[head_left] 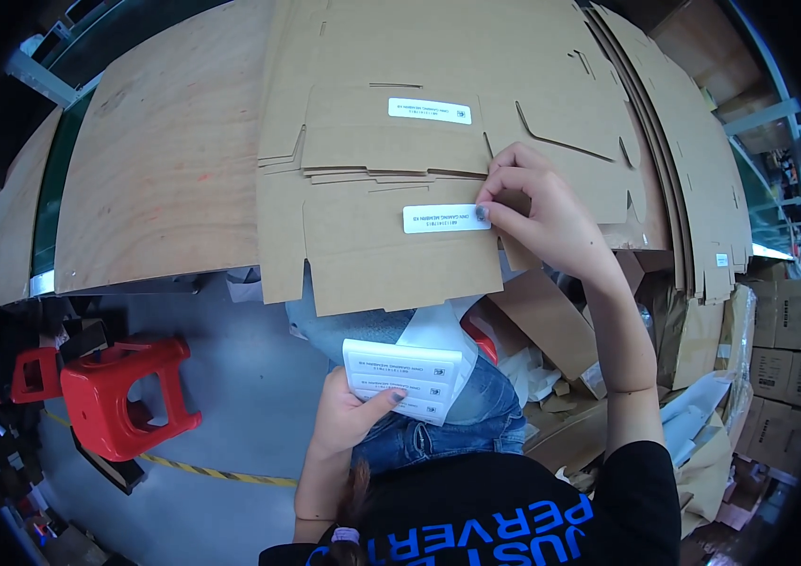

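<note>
White label under right hand, on cardboard flap

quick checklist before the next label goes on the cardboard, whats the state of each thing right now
1. Right hand pressing the white label on the front cardboard flat: ok, fingertips sit on the label's right end.
2. Label lying flat and level: ok, as far as the view shows.
3. Left hand holding the label sheet: ok, thumb on top, labels left on it.
4. Flat behind already labelled: ok.
5. Flat lying steady on the wooden table: cannot tell, its front edge overhangs.
6. Red stool out of the way: ok, on the floor to the left.
</note>
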A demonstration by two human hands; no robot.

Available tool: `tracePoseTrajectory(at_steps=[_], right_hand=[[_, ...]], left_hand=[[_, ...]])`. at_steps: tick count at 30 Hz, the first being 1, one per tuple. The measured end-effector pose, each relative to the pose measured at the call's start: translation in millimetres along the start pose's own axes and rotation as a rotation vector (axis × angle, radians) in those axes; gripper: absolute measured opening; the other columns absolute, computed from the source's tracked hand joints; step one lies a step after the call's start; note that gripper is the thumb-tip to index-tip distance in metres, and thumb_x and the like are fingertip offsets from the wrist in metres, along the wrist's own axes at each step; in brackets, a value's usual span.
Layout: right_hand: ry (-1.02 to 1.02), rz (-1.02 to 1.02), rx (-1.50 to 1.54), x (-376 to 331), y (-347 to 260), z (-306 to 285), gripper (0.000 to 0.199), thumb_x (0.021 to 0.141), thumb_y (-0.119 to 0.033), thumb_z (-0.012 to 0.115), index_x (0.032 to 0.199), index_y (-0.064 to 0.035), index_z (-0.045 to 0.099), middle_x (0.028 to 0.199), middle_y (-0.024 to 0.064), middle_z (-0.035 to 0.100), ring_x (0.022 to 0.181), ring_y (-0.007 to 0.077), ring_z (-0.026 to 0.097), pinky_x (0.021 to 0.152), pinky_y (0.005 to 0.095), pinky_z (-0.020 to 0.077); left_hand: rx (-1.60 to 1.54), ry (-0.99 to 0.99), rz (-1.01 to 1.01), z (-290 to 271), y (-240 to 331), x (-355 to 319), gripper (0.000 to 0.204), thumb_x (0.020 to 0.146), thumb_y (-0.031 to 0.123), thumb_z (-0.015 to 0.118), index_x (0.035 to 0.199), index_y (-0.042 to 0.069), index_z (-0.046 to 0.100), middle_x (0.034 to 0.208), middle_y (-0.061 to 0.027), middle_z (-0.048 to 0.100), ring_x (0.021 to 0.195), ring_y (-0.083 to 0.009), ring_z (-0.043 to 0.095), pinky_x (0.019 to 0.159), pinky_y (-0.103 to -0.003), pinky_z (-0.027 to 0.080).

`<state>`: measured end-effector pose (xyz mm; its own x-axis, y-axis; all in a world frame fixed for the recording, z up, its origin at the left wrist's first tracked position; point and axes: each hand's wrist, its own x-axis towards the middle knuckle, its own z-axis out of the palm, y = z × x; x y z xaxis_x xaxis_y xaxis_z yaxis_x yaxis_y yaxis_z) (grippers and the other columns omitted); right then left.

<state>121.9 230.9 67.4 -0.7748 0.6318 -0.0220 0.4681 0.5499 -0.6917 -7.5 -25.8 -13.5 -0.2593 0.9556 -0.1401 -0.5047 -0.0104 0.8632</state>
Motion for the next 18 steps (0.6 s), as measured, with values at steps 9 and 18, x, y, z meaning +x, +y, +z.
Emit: tracePoseTrajectory(at_steps=[9,18], right_hand=[[0.231,-0.181,-0.237,5.8,-3.0,14.3,0.026,0.078,-0.008,0.064,0.103,-0.0059,0.057,0.109,0.0112,0.046,0.096,0.0240,0.048,0.079,0.0321,0.0422],[0.170,-0.514,-0.757,53.3,-13.1,9.1,0.042,0.079,-0.017,0.066,0.118,-0.0150,0.049,0.124,0.0108,0.042,0.118,0.0265,0.040,0.093,0.0393,0.0387]], left_hand=[[-0.089,0.015,0.046,-9.5,-14.0,-4.7,0.035,0.077,-0.006,0.063,0.111,-0.007,0.056,0.106,-0.0203,0.064,0.086,-0.0252,0.067,0.072,-0.028,0.054],[-0.409,0.044,0.178,-19.7,-7.4,7.2,0.055,0.073,-0.001,0.066,0.124,-0.008,0.046,0.130,-0.0267,0.048,0.106,-0.0269,0.059,0.086,-0.030,0.049]])
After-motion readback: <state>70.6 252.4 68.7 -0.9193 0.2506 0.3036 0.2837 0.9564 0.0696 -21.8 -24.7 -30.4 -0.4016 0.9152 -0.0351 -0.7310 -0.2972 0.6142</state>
